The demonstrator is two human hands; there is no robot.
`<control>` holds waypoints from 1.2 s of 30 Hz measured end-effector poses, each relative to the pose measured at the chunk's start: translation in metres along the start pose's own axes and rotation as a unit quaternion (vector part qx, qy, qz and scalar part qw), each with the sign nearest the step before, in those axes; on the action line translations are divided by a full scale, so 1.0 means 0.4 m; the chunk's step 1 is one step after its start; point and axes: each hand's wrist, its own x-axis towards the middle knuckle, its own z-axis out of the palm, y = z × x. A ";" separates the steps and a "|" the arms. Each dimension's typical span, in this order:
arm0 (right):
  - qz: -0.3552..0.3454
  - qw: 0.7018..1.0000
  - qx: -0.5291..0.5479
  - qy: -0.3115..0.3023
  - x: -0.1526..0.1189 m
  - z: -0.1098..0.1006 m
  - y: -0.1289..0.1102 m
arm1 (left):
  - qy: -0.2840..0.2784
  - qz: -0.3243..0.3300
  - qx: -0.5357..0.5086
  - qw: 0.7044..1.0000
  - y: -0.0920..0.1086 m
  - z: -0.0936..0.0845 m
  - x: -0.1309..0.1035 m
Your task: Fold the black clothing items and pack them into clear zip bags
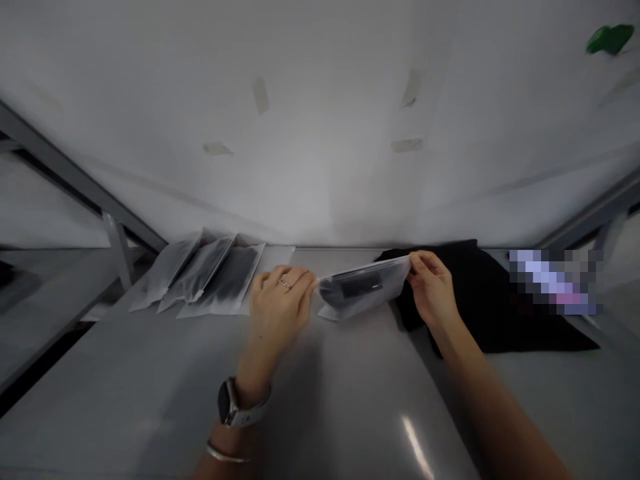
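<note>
Fingers (305, 283) of your left hand (280, 308) and right hand (434, 288) pinch opposite ends of the bag (365, 292), its long axis between them, by the black cloth's (487, 303) left edge, your right hand nearer that cloth.

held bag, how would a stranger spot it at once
At the grey table by the white wall, find the left hand and right hand. The frosted bag stretches between them, pinched near its top edge. Unlike the three bags lying further left, it is held, with a black rectangle showing.
</note>
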 end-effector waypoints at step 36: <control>0.178 0.950 -0.102 -0.235 -0.086 0.047 0.053 | -0.130 -0.386 -0.643 0.648 0.002 0.129 -0.039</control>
